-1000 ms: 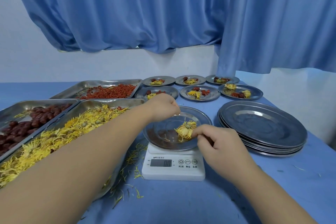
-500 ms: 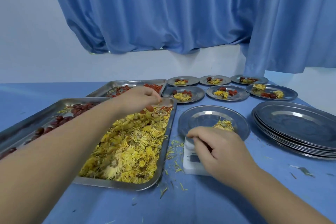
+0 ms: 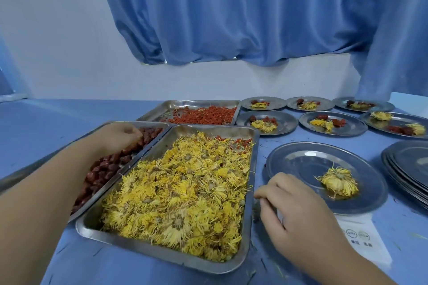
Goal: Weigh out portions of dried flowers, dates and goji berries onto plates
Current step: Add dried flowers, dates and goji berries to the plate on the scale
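Observation:
My left hand (image 3: 118, 137) reaches into the steel tray of dark red dates (image 3: 108, 166) at the left, its fingertips bunched on the dates. Beside it sits a tray of yellow dried flowers (image 3: 185, 192), and behind that a tray of orange-red goji berries (image 3: 203, 117). A steel plate (image 3: 301, 159) stands on the white scale (image 3: 361, 236) with one dried flower head (image 3: 338, 181) on it. My right hand (image 3: 296, 213) lies beside the plate's left rim with loosely curled fingers; nothing shows in it.
Several filled plates (image 3: 333, 124) with flowers, dates and goji stand at the back right. A stack of bare steel plates (image 3: 412, 164) sits at the right edge. Loose petals litter the blue table (image 3: 46, 118). A blue curtain hangs behind.
My left hand went from the plate on the scale, over the flower tray, into the date tray. My right hand drew back from the flower head to the plate's left side. The view swung left.

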Action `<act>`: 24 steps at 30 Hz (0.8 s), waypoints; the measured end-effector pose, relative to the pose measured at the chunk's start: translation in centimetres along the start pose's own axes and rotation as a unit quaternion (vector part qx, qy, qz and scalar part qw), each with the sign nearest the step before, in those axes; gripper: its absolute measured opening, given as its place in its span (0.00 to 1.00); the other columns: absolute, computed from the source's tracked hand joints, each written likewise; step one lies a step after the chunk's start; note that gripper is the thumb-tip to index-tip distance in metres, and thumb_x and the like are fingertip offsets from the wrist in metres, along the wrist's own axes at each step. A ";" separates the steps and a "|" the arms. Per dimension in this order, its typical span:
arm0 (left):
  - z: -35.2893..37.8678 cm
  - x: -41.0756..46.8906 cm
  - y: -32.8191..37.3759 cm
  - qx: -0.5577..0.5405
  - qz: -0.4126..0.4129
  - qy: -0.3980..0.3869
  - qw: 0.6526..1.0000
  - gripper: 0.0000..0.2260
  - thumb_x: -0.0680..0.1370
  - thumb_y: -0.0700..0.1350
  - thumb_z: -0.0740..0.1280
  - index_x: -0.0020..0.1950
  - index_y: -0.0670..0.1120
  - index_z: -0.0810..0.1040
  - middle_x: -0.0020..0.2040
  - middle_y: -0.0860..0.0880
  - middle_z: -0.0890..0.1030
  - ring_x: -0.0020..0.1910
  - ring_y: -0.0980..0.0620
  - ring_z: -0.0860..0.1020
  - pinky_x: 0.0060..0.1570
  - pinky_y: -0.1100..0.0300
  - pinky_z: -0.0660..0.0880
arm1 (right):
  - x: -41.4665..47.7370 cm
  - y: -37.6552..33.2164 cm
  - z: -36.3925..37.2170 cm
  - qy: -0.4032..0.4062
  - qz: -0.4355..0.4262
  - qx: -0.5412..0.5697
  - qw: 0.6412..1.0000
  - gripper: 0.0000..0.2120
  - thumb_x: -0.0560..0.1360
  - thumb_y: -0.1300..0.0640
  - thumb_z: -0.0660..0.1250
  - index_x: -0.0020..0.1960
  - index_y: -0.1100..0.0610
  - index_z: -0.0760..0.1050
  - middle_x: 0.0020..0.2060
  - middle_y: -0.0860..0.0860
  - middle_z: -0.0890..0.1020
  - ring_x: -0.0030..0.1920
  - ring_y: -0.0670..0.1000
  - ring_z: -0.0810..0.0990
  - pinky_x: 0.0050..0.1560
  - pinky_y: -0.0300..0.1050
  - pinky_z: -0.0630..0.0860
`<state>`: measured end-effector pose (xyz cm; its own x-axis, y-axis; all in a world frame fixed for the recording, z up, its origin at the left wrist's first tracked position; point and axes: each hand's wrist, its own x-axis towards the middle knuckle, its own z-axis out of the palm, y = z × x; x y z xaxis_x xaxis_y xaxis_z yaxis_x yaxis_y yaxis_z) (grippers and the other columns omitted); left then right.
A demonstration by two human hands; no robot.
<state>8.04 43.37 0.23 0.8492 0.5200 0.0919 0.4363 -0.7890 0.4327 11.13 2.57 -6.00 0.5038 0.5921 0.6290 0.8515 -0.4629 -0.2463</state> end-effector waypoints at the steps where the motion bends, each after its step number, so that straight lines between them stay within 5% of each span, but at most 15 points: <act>1: 0.6 0.2 -0.7 0.056 -0.002 -0.020 0.998 0.08 0.80 0.45 0.62 0.51 0.49 0.81 0.53 0.48 0.81 0.51 0.47 0.77 0.55 0.53 0.70 | 0.0 0.1 0.1 0.003 -0.003 0.001 1.000 0.06 0.72 0.58 0.64 0.43 0.52 0.79 0.36 0.44 0.73 0.37 0.45 0.72 0.37 0.33 0.65; 5: 2.2 1.0 -2.1 0.229 -0.037 -0.092 0.968 0.22 0.76 0.33 0.58 0.67 0.47 0.75 0.67 0.47 0.76 0.65 0.47 0.73 0.65 0.53 0.69 | 0.0 0.2 0.3 0.011 -0.021 0.004 1.000 0.09 0.74 0.56 0.60 0.43 0.52 0.79 0.36 0.44 0.73 0.37 0.44 0.72 0.37 0.31 0.63; 12: 2.7 1.8 -2.7 0.275 -0.023 -0.073 0.959 0.22 0.74 0.31 0.59 0.65 0.46 0.78 0.63 0.47 0.79 0.60 0.48 0.76 0.60 0.56 0.73 | -0.1 0.3 0.3 0.038 -0.031 0.023 0.999 0.11 0.75 0.55 0.58 0.43 0.53 0.80 0.37 0.45 0.74 0.37 0.44 0.72 0.34 0.36 0.68; 19: 1.2 0.9 -2.8 0.221 0.023 -0.006 0.975 0.06 0.78 0.44 0.65 0.46 0.53 0.80 0.47 0.55 0.81 0.42 0.57 0.76 0.44 0.63 0.71 | 0.0 0.4 0.2 0.042 -0.028 0.028 0.998 0.09 0.74 0.57 0.60 0.43 0.53 0.80 0.37 0.45 0.74 0.37 0.44 0.72 0.33 0.40 0.71; 24: -0.1 -0.5 1.7 0.052 0.049 0.081 0.994 0.07 0.79 0.50 0.65 0.42 0.54 0.79 0.39 0.52 0.81 0.37 0.51 0.78 0.35 0.59 0.70 | 0.4 0.7 -0.2 0.091 0.036 0.069 0.993 0.08 0.74 0.59 0.62 0.44 0.53 0.80 0.37 0.44 0.74 0.36 0.44 0.74 0.32 0.42 0.73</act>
<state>8.29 41.81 1.02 0.8336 0.4782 0.2763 0.3890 -0.8635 0.3211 11.86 2.29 -5.76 0.5399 0.4267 0.7256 0.8327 -0.3969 -0.3861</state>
